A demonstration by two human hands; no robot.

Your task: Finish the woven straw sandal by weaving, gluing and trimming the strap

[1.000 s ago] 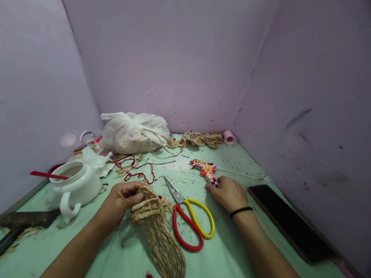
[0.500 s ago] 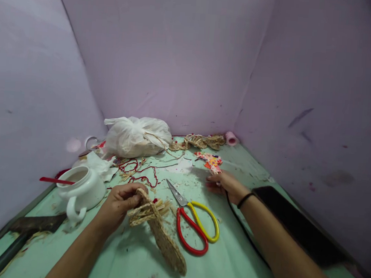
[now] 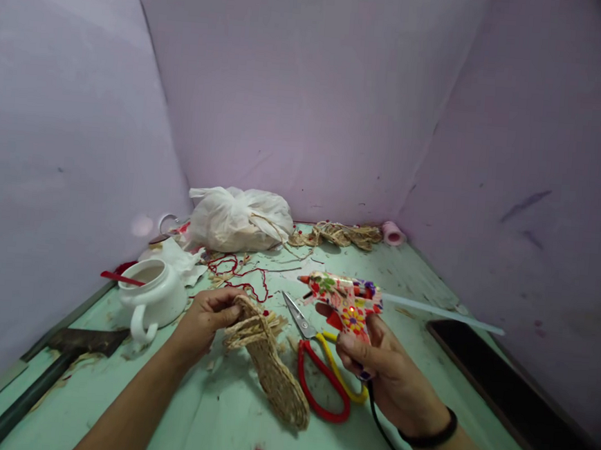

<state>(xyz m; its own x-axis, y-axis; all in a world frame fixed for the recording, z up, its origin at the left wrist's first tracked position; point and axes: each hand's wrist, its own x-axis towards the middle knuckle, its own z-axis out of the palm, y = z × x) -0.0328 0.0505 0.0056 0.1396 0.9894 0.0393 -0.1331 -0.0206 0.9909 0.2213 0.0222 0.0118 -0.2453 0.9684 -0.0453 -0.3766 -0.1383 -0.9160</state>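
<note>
My left hand (image 3: 208, 318) pinches the upper end of a small woven straw sandal (image 3: 277, 383), whose sole slants down to the right. Loose straw ends stick out around its strap. In my right hand (image 3: 381, 349) is a flower-patterned glue gun (image 3: 349, 302), held by its handle with the nozzle pointing left. A long translucent glue stick (image 3: 444, 312) extends from its back, and a black cord hangs below the handle. Scissors (image 3: 323, 365) with one red and one yellow handle lie between the hands, partly behind the glue gun and my right hand.
A white pot (image 3: 152, 293) holding a red stick stands at left, near a hammer-like tool (image 3: 66, 359). Farther back are a tied white plastic bag (image 3: 238, 220), red yarn (image 3: 239, 275), braided straw pieces (image 3: 338, 235) and a pink roll (image 3: 393, 234). A dark flat object (image 3: 506, 394) lies at right.
My right hand has lifted the glue gun off the table and brought it nearer, over the scissors. The left hand keeps hold of the sandal. The view has turned slightly left.
</note>
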